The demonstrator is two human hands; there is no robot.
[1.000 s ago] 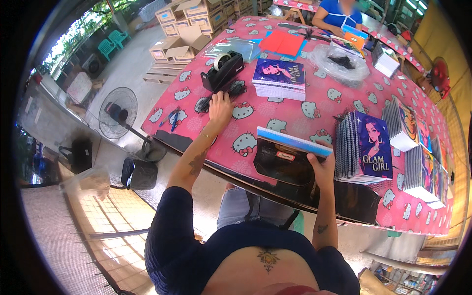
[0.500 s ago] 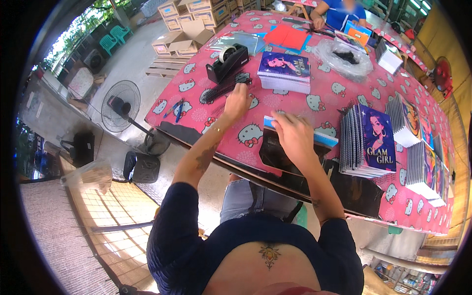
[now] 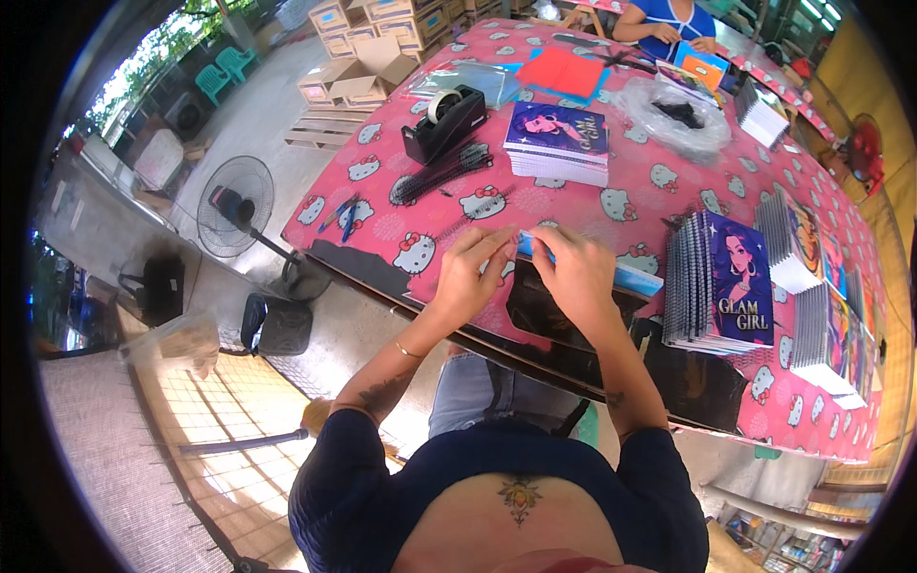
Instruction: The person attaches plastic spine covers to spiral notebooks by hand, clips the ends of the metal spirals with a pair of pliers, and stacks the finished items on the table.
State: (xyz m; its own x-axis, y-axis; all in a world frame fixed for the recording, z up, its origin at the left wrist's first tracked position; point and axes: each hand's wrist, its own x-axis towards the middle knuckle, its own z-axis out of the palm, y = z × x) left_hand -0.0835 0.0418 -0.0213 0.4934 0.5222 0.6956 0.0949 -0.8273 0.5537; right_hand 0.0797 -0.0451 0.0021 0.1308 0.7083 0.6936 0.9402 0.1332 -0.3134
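My right hand (image 3: 578, 272) grips a thin notebook by its upper edge, where a light-blue strip (image 3: 638, 280) shows along the far side. Fingers of my left hand (image 3: 476, 275) are pinched together at the strip's left end, close to my right fingertips. Whatever is in that pinch is too small to make out. Beyond my left hand lie several black spiral binding coils (image 3: 441, 174). A stack of purple-covered spiral notebooks (image 3: 556, 134) sits farther back, and another stack (image 3: 721, 277) stands to the right of my right hand.
A black tape dispenser (image 3: 445, 126) stands behind the coils, with pens (image 3: 344, 218) at the left edge. Red sheets (image 3: 562, 73) and a clear plastic bag (image 3: 673, 116) lie farther back. More notebook stacks (image 3: 826, 329) line the right side. Another person (image 3: 664, 29) works across the table.
My left hand has moved from the coils back toward me, to the notebook's left end beside my right hand. The other person's hands have drawn together near an orange-and-blue book.
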